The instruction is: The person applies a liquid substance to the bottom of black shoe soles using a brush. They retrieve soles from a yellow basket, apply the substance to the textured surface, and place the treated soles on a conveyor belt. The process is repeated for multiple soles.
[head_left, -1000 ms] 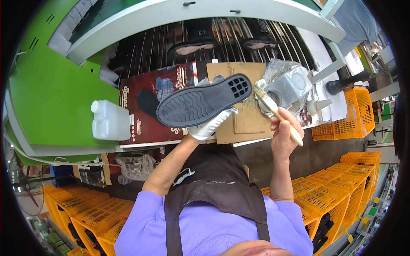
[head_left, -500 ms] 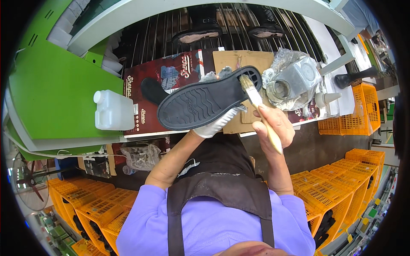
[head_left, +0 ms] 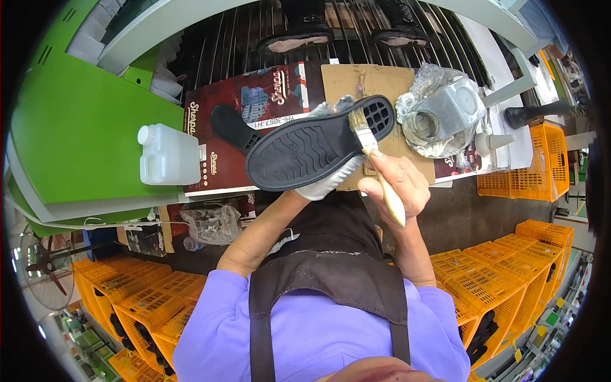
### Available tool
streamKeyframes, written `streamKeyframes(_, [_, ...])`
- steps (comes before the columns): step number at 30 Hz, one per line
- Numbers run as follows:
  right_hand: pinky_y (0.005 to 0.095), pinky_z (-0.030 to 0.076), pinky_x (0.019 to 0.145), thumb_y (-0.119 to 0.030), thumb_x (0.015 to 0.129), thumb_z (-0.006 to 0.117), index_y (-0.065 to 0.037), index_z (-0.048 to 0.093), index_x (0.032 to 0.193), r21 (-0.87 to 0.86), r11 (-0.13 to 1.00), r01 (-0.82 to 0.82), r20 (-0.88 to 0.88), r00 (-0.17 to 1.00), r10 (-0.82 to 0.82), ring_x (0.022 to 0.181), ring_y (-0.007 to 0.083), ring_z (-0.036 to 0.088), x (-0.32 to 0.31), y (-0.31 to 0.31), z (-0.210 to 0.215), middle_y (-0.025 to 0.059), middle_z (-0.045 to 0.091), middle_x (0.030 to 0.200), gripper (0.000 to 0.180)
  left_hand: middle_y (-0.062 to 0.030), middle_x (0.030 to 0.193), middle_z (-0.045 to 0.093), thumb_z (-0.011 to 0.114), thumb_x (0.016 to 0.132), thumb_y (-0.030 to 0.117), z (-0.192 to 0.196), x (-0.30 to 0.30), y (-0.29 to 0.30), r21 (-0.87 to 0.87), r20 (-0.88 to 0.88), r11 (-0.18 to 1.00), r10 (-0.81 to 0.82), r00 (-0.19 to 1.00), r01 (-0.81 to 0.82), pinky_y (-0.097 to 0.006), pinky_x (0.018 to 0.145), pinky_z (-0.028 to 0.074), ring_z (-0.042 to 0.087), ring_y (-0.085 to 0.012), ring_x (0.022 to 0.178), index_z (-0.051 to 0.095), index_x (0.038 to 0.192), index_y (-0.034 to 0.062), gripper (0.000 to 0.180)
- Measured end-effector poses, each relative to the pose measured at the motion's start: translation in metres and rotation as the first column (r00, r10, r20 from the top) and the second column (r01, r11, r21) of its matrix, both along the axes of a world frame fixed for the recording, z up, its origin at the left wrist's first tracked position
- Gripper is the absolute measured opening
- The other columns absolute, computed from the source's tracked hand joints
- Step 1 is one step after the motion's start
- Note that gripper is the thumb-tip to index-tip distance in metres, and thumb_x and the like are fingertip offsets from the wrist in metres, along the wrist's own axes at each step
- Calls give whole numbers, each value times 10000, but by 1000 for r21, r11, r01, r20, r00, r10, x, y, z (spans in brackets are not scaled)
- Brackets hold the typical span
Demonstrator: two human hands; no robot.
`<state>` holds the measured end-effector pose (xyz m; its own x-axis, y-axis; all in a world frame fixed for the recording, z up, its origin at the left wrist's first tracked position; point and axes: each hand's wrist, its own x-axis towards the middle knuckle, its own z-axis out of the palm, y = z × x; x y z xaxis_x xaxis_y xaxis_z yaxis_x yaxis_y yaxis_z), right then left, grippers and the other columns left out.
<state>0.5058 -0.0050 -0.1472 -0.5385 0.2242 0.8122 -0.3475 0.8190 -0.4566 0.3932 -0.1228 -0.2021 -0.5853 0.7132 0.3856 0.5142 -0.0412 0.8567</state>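
A black shoe sole (head_left: 305,153) with wavy ridges and a grid of hollows at its right end lies tilted in my left hand (head_left: 328,181). That hand wears a white glove and is closed round the sole from below, its fingertips showing at the far edge. My bare right hand (head_left: 405,184) grips a flat paintbrush (head_left: 366,139) with a pale wooden handle. The bristles meet the sole at the left side of the grid. Partly covered by this sole, a second black sole (head_left: 230,126) rests on the dark red printed cardboard (head_left: 248,95).
A cut-open clear plastic jug (head_left: 455,108) wrapped in film stands right of brown cardboard (head_left: 337,83). A white jug (head_left: 168,156) stands left, a small nozzle bottle (head_left: 493,143) right. Black boots (head_left: 296,32) rest on rollers beyond. Orange crates (head_left: 484,280) line both sides.
The sole has shifted slightly right, uncovering more of the second sole. The brush has moved left, from over the grid to its left side, with my right hand following.
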Motion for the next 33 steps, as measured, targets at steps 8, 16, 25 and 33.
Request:
streamKeyframes(8, [264, 469, 504, -341, 780, 752, 54, 657, 949, -48, 999, -9, 5, 1000, 9, 564, 207, 625, -3, -11, -4, 123, 653, 674, 440, -103, 1462, 354, 665, 859, 327, -21, -1, -3, 65, 34, 997, -42, 999, 40, -420, 1151, 168, 302, -256, 1369, 332, 1430, 72, 708])
streamKeyframes(16, [274, 502, 527, -237, 690, 825, 28, 654, 928, -24, 999, -24, 20, 1000, 24, 602, 210, 645, -2, -14, -6, 131, 692, 791, 395, -121, 1443, 366, 714, 821, 312, -21, 2, -1, 281, 356, 958, -148, 923, 46, -398, 1141, 214, 345, -250, 1340, 301, 1434, 62, 781])
streamKeyframes(25, [276, 500, 517, -242, 704, 816, 26, 651, 938, -49, 997, -60, 50, 997, 63, 592, 207, 639, -3, -22, -10, 128, 685, 779, 392, -111, 1431, 384, 724, 812, 264, -27, -2, -4, 173, 542, 984, -137, 829, 50, -376, 1112, 268, 383, -241, 1316, 265, 1429, 40, 801])
streamKeyframes(33, [273, 495, 512, -248, 707, 814, 21, 647, 949, -59, 993, -99, 33, 994, 101, 590, 203, 637, -7, -29, -11, 124, 682, 781, 398, -114, 1420, 391, 682, 851, 207, -33, -3, 2, 406, 318, 900, -300, 899, 157, -366, 1089, 318, 404, -210, 1294, 272, 1423, 46, 722])
